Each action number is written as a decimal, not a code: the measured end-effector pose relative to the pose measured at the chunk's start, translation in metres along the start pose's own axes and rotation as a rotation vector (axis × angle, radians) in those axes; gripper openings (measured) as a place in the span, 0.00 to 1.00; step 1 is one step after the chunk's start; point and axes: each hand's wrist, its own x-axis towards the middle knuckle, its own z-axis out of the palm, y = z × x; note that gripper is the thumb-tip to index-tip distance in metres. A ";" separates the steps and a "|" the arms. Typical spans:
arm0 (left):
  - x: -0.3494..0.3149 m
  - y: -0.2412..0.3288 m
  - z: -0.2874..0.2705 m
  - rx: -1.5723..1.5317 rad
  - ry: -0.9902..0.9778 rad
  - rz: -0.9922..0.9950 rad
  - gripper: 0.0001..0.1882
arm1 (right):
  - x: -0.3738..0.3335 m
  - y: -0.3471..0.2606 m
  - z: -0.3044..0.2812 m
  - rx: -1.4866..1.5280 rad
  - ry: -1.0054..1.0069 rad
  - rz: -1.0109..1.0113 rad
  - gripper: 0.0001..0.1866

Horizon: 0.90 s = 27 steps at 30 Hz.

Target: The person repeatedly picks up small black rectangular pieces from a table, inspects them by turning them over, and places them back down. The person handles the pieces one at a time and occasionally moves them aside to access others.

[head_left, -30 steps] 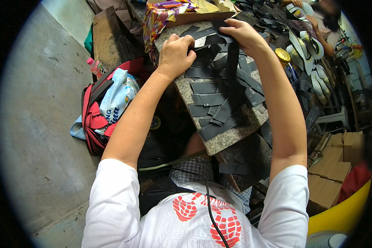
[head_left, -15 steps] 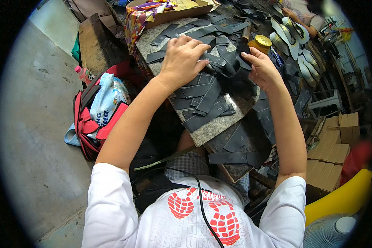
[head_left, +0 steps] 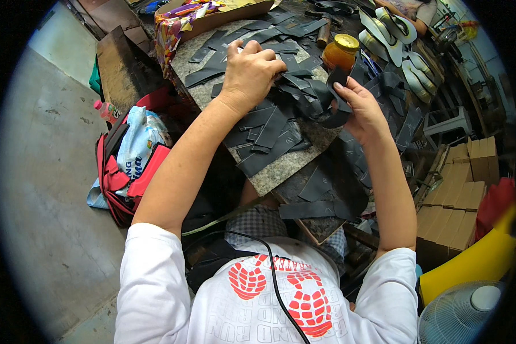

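Observation:
In my right hand is a black strap, pinched between thumb and fingers and bent into an open curve. My left hand is closed over the pile farther to the left, its fingers curled down with a bit of something pale showing by them. What those fingers grip is mostly hidden. Around both hands lie many flat black strips, some with pale marks, scattered over a speckled stone slab. Beyond my right hand stands a jar of amber contents with a yellow lid.
A patterned box sits at the slab's far left. Pale sandal-like pieces are heaped at the far right, near another person's arm. Cardboard boxes and a fan are on the right; a red-black bag is at left.
My left hand's fingers have curled in over the strips. My right hand has tilted the strap, so its curve now opens more clearly. The whole view has shifted slightly.

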 end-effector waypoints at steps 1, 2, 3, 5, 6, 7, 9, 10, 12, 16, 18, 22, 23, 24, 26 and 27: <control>0.002 0.001 0.000 0.000 0.021 0.011 0.05 | -0.004 0.002 0.000 0.010 0.013 0.003 0.12; 0.003 0.002 -0.001 -0.001 0.041 0.021 0.04 | -0.009 0.005 0.001 0.070 -0.009 0.009 0.12; 0.004 0.004 -0.001 0.026 0.015 0.032 0.06 | -0.014 0.008 0.002 0.053 -0.003 0.016 0.12; 0.004 0.010 -0.001 0.078 -0.019 0.058 0.09 | -0.026 0.015 0.003 0.037 0.063 0.056 0.12; 0.004 0.012 -0.001 0.077 -0.044 0.056 0.10 | -0.032 0.019 0.004 0.106 0.063 0.038 0.11; 0.003 0.013 0.000 0.075 -0.047 0.059 0.10 | -0.037 0.021 0.003 0.116 0.072 0.029 0.10; 0.001 0.014 0.000 0.049 -0.003 0.064 0.08 | -0.046 0.022 0.000 0.140 0.091 0.009 0.09; 0.000 0.012 0.000 0.024 0.045 0.063 0.06 | -0.052 0.021 -0.003 0.125 0.076 0.024 0.08; -0.006 0.008 -0.002 -0.003 0.068 0.067 0.06 | -0.063 0.019 -0.009 0.092 0.047 0.048 0.07; -0.016 0.006 -0.002 0.002 -0.023 0.024 0.10 | -0.083 0.016 -0.009 0.014 0.132 -0.005 0.07; -0.019 0.007 -0.001 0.010 -0.032 0.017 0.14 | -0.094 0.006 -0.008 -0.018 0.091 -0.041 0.08; -0.022 0.009 -0.010 0.000 -0.012 0.010 0.20 | -0.115 -0.012 -0.002 0.062 -0.066 -0.129 0.10; -0.023 0.011 -0.015 -0.021 0.005 -0.004 0.20 | -0.118 -0.014 -0.001 0.094 -0.135 -0.144 0.10; -0.025 0.013 -0.020 -0.040 0.014 -0.022 0.20 | -0.118 -0.013 0.002 0.074 -0.101 -0.141 0.10; -0.029 0.019 -0.033 -0.115 0.025 -0.072 0.20 | -0.116 -0.006 0.007 0.023 -0.027 -0.135 0.10; -0.033 0.023 -0.040 -0.172 0.028 -0.104 0.19 | -0.115 -0.002 0.010 -0.002 0.015 -0.068 0.10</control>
